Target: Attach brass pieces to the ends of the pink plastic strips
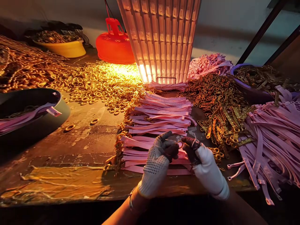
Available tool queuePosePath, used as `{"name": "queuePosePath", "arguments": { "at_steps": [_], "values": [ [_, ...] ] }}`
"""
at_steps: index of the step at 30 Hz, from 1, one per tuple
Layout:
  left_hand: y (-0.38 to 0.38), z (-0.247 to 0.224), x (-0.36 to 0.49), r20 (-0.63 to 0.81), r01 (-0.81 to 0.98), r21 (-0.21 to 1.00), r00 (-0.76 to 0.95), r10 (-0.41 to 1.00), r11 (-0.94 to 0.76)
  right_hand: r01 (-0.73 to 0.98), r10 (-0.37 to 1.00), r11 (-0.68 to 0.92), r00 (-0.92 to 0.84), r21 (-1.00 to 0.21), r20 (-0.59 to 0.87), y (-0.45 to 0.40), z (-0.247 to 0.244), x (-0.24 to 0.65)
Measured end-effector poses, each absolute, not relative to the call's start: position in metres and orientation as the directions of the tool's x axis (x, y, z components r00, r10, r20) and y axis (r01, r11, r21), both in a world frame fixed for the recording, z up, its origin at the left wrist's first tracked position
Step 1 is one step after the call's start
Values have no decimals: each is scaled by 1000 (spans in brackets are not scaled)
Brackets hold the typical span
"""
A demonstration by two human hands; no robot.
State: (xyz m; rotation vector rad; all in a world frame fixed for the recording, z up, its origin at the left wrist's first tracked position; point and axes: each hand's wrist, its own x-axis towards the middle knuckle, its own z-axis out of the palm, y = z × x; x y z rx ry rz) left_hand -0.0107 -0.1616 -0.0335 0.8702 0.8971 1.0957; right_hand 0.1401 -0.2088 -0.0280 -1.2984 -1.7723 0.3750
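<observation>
My left hand (159, 156), in a white dotted glove with dark fingertips, is closed above the near pink straps; what its fingers hold is too small to make out. Facing it, my right hand (199, 157), in a white glove with dark fingertips, pinches a small gold ring (180, 144) between the two hands. Beneath and behind them, pink straps (161, 117) lie in stacked rows, with gold rings along their left ends. Gold link pieces (225, 122) are heaped right of the straps.
Loose gold rings (96, 82) spread across the back left under a red lamp (114, 47). A ribbed panel (164, 40) stands behind the straps. A dark bin (63, 109) is at left, a yellow basin (67, 49) behind it. More pink straps (276, 140) hang over the right edge.
</observation>
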Motion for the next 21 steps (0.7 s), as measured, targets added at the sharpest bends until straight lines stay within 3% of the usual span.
{"name": "queuePosePath", "arguments": {
  "at_steps": [3, 7, 9, 11, 17, 21],
  "values": [
    [-160, -30, -14, -176, -253, 936, 262, 949, 243, 727, 902, 367, -126, -581, 412, -203, -21, 150],
    [-156, -32, -17, -193, -123, 955, 431, 882, 269, 893, 945, 305, -242, -330, 220, -200, -21, 147],
    [-153, -32, -16, -187, -57, 971, 426, 885, 233, 942, 961, 262, -237, -209, 141, -200, -20, 143],
    [-151, -31, -13, -191, -46, 973, 394, 899, 227, 958, 972, 231, -219, -169, 83, -198, -18, 140],
    [-135, -31, 0, -241, -71, 948, 480, 843, 311, 951, 998, 60, -54, -304, 27, -200, -28, 148],
    [-93, -24, 20, -64, 88, 996, 592, 803, 15, 855, 955, 122, 37, -504, 294, -210, -47, 161]
  ]
}}
